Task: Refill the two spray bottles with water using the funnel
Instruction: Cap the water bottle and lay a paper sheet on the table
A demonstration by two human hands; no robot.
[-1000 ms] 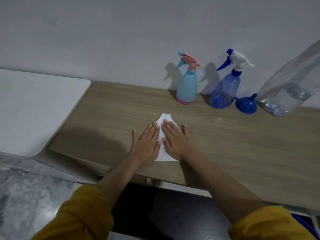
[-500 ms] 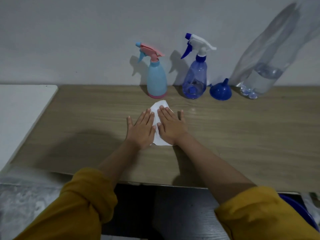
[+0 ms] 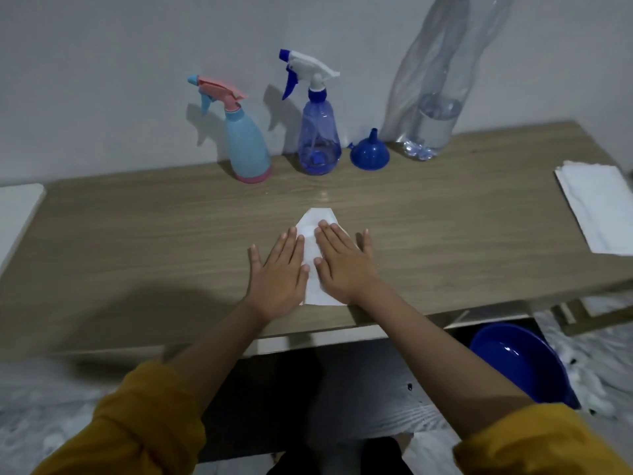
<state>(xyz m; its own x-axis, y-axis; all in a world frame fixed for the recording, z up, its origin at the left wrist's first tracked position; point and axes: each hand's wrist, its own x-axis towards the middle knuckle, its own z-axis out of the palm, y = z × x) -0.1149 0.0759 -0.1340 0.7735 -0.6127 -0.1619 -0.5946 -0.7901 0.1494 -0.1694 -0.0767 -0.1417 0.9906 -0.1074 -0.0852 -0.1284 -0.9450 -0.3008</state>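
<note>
A light blue spray bottle (image 3: pixel 246 142) with a pink trigger stands at the back of the wooden table (image 3: pixel 137 234). To its right stands a clear blue spray bottle (image 3: pixel 319 138) with a white trigger. A blue funnel (image 3: pixel 370 153) sits upside down beside it. Behind the funnel a large clear water bottle (image 3: pixel 436 108) holds some water. My left hand (image 3: pixel 279 272) and my right hand (image 3: pixel 342 264) lie flat, fingers straight, pressing on a folded white tissue (image 3: pixel 315 228) near the table's front edge.
A stack of white tissues (image 3: pixel 599 204) lies at the table's right end. A blue basin (image 3: pixel 520 361) sits on the floor under the table's right side. A white surface (image 3: pixel 17 207) adjoins the table on the left.
The view has swung to the right and the bottles now appear upright. Both hands stay flat on the tissue in the same place.
</note>
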